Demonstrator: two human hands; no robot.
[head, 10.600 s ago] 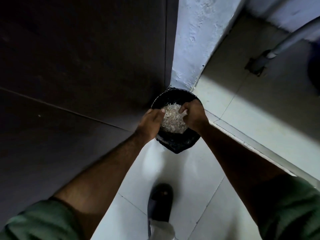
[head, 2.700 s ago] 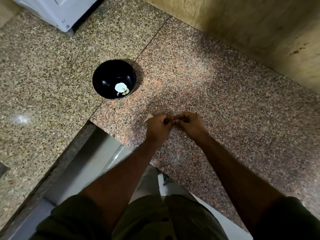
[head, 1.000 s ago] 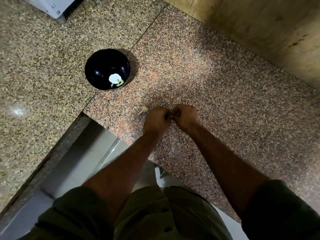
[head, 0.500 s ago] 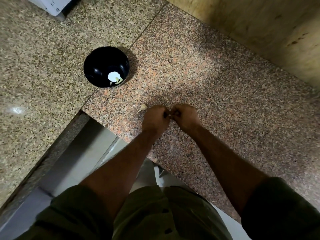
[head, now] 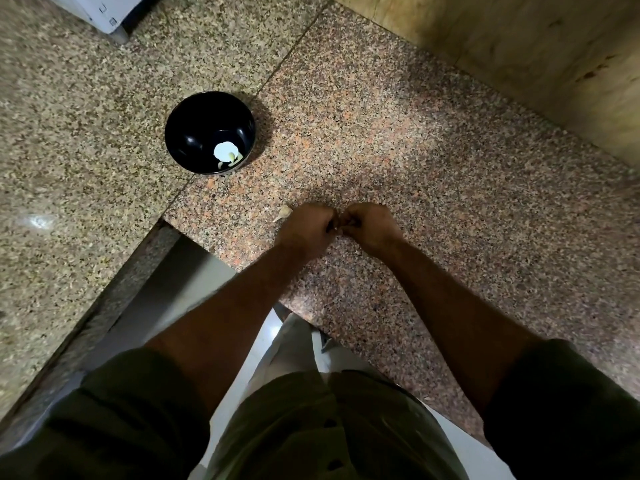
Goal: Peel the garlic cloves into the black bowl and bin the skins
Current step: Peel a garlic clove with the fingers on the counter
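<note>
I look down at a speckled granite table (head: 433,140) with both my hands together over it, just in front of me. My left hand (head: 308,225) and right hand (head: 369,225) are curled, knuckles up, fingertips meeting at a small object pinched between them; it is almost fully hidden, so I cannot tell what it is. One unpeeled clove (head: 283,213) lies on the table, just beside my left hand on its far left side. The black bowl (head: 194,133) stands farther off to the left, well apart from my hands, near a seam between two slabs. Inside it, toward its near wall, sits pale peeled garlic (head: 225,152). At the top left corner a white appliance (head: 100,12) shows its edge. A tan wall (head: 519,46) runs along the far right. The table has a cut-out corner at the lower left, where my green shirt (head: 311,427) and pale floor (head: 166,303) appear.
</note>
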